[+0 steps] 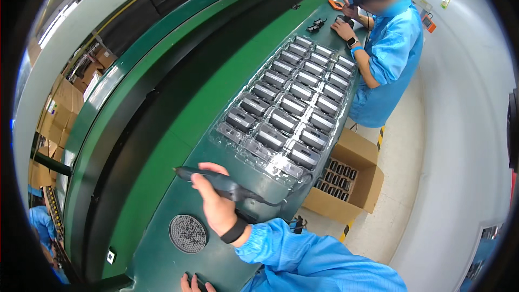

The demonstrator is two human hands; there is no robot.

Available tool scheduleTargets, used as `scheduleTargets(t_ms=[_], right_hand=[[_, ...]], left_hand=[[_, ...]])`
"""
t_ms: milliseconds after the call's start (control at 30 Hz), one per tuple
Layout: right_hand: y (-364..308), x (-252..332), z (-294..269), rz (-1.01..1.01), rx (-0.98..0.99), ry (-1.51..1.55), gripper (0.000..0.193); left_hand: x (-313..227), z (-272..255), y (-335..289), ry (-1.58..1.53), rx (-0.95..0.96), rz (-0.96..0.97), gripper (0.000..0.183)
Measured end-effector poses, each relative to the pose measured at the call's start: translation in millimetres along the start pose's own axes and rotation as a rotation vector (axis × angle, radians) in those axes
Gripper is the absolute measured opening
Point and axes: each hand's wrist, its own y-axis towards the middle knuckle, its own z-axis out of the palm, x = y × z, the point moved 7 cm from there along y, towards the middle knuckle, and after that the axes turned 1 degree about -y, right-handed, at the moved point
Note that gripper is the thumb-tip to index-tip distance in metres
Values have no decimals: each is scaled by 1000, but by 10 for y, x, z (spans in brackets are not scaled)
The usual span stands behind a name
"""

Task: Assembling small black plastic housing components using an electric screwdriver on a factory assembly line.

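In my right hand (216,211), which wears a black wristband, a dark electric screwdriver (221,184) is gripped, lying almost level above the green table. Its tip points left and its cord trails off to the right. My left hand (189,284) shows only its fingertips at the lower edge, curled about something dark that is mostly cut off. Between the hands, near the table's left edge, sits a round dish (187,233) full of small metal pieces, probably screws. Beyond the screwdriver, a clear plastic tray (254,157) holds rows of grey and black boxy devices (272,136).
An open cardboard box (373,184) with several dark parts stands on the floor right of the table (162,259). At the far end, a co-worker in blue (389,65) handles a dark part, near black pieces (316,25). A green conveyor surface (157,157) runs along the left.
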Motion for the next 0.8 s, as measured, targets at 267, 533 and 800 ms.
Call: scheduleTargets(t_ms=[267,533,800], right_hand=[[-321,-125,-494,327,-129,179,52],[-1187,286,-653,867,428,-5,48],[-557,2184,-1022,395,757,-379,33]], left_hand=[[-65,-91,-18,-160,-67,53,36],[47,10,-242,-170,-38,91,36],[352,-358,-977,178,-208,-66,29]])
